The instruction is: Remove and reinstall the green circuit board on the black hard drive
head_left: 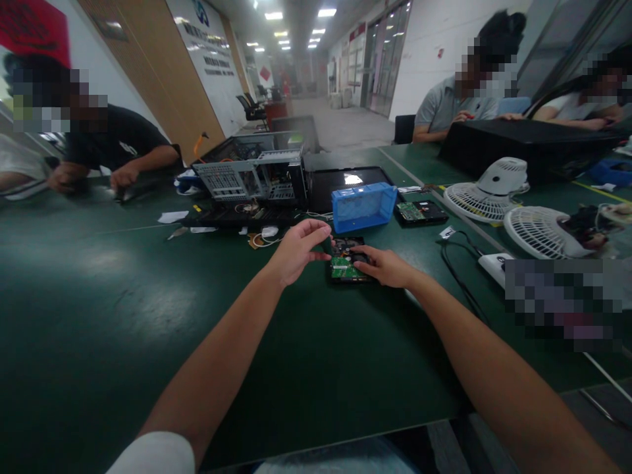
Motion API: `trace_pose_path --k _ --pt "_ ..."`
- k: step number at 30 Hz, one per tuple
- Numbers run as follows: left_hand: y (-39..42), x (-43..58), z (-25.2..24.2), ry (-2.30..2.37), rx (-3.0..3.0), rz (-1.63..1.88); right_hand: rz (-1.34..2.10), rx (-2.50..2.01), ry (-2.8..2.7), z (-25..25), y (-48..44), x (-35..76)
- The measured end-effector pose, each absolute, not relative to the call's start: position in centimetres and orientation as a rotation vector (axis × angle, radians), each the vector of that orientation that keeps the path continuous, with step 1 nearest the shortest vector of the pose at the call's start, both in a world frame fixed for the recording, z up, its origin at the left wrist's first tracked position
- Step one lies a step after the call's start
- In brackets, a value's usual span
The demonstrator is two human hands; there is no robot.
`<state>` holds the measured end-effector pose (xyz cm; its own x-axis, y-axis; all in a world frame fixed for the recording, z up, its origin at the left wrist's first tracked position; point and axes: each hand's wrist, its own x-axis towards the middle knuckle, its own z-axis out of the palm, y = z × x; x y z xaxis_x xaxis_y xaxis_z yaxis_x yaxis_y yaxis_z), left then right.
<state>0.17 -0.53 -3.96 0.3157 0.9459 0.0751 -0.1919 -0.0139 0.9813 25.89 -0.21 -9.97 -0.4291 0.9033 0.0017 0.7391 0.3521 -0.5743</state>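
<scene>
A hard drive [340, 268] with a green circuit board facing up lies flat on the green table in front of me. My right hand [388, 266] grips its right side, fingers resting over the top. Just above the drive's left edge is my left hand [299, 253], thumb and fingertips brought together in a pinch. Something small and dark seems to be between those fingers, too unclear to name. Right behind the drive stands a blue plastic bin [363, 209], tipped on its side with its opening toward me.
An opened computer case [251, 174] stands at the back left. A second hard drive [422, 212] lies right of the bin. Two white fans [481, 197], a black cable [459, 273] and a power strip [494, 264] occupy the right. Other people sit around the table.
</scene>
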Motion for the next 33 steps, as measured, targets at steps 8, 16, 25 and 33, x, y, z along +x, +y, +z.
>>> trace_pose_path --k 8,16,25,33 --pt "-0.70 0.20 -3.75 0.780 1.189 1.060 0.823 -1.479 -2.268 -9.69 -0.38 25.81" --pt "-0.60 0.23 -3.94 0.764 1.202 1.098 0.873 -1.462 -2.244 -9.82 -0.38 25.92" --pt "-0.78 0.32 -3.79 0.743 1.195 1.045 0.882 -1.473 -2.244 -9.74 -0.46 25.88" --pt "-0.67 0.41 -3.95 0.725 1.127 1.055 0.864 -1.483 -2.248 -9.34 -0.70 25.75"
